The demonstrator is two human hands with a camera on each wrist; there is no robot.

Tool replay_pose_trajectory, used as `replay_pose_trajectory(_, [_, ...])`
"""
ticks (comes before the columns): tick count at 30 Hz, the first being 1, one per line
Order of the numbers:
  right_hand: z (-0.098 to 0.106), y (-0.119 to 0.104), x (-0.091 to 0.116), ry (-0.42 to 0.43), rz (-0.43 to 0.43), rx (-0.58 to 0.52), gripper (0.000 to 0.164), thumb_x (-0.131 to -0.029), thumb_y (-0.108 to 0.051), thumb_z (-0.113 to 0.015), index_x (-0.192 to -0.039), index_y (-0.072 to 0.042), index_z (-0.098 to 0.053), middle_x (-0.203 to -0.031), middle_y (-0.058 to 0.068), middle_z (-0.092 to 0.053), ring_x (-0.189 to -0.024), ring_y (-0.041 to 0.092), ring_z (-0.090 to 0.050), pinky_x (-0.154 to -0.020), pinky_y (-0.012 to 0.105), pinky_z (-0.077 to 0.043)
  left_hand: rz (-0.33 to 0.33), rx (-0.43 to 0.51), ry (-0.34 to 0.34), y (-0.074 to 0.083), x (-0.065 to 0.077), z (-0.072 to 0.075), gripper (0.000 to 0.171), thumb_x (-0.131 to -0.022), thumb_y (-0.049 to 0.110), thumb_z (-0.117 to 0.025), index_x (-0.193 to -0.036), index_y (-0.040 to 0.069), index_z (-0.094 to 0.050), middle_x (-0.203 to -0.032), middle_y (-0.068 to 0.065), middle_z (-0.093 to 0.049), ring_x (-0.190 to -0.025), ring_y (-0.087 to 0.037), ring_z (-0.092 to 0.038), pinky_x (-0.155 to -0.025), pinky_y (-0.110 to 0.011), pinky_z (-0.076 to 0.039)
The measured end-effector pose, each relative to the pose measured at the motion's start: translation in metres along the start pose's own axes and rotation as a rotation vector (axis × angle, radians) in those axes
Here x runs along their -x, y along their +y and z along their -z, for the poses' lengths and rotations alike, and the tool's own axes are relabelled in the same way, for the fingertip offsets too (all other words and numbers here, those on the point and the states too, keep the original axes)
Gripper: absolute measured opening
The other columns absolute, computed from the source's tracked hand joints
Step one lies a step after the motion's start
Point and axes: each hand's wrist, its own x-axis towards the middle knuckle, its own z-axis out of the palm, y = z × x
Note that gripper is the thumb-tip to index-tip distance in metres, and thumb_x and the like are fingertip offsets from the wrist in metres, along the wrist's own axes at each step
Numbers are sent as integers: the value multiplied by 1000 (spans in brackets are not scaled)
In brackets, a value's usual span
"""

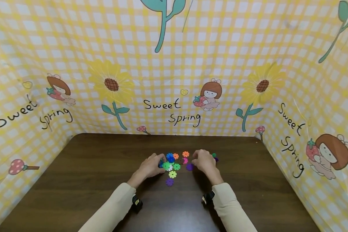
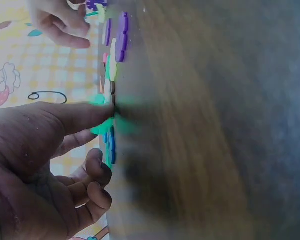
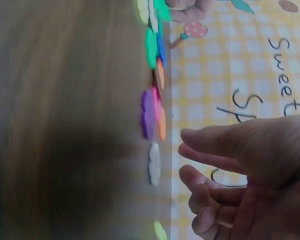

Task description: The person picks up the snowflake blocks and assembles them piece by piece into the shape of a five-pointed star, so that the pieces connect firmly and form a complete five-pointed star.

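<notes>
My left hand [image 1: 151,165] pinches a bright green notched plastic disc [image 1: 166,166] between thumb and index finger, at the left side of a loose group of such discs. In the left wrist view the disc [image 2: 99,128] stands on edge behind the thumb, its other fingers curling loosely. My right hand [image 1: 205,161] hovers just right of the group with nothing between its relaxed fingers. Nearest to it lie a purple disc [image 1: 189,167], a pink disc [image 1: 185,160] and an orange disc [image 1: 185,154]. A white disc [image 3: 154,165] lies beside its fingertips in the right wrist view.
A yellow-green disc [image 1: 172,174] and another purple disc [image 1: 169,182] lie toward the front of the brown table [image 1: 174,206]. Blue discs [image 1: 170,157] sit at the back left of the group. Behind the right hand a green disc [image 1: 213,155] shows. Checked cloth [image 1: 174,71] surrounds the table.
</notes>
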Motion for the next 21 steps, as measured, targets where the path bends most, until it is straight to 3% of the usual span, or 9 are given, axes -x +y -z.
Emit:
replay_pose_trajectory(5, [-9,-8,2,-76,3,20,20,-85,-26,-82,-97,-15,-70,-104,6,-68,-82,22,-61,-64,41,-48,-22,70,34,0,2,3,17,-87,16,-77,-89,18,-60,-83,2,-55,-73,-17,-50,-62,-34,-41])
replay_pose_trajectory(12, [-13,-10,4,-146,-20,12,21,-84,-25,-83,-83,-14,-64,-83,0,-61,-71,18,-57,-60,36,-47,-28,218,7,2,9,6,13,-93,19,-72,-88,16,-61,-74,3,-61,-60,-15,-55,-56,-30,-44])
replay_pose_trajectory(16, [-14,-11,5,-178,-9,11,23,-84,-27,-83,-88,-14,-65,-86,0,-63,-74,18,-57,-64,36,-48,-30,307,-35,4,12,7,12,-95,17,-70,-90,12,-61,-73,-1,-67,-55,-18,-59,-52,-30,-48])
replay_pose_trajectory(21, [-14,-13,7,-227,3,24,30,-81,-30,-86,-95,-11,-68,-96,2,-65,-80,19,-58,-69,39,-50,-48,339,-47,9,14,8,11,-95,13,-70,-91,10,-60,-73,-2,-68,-54,-20,-60,-51,-30,-48])
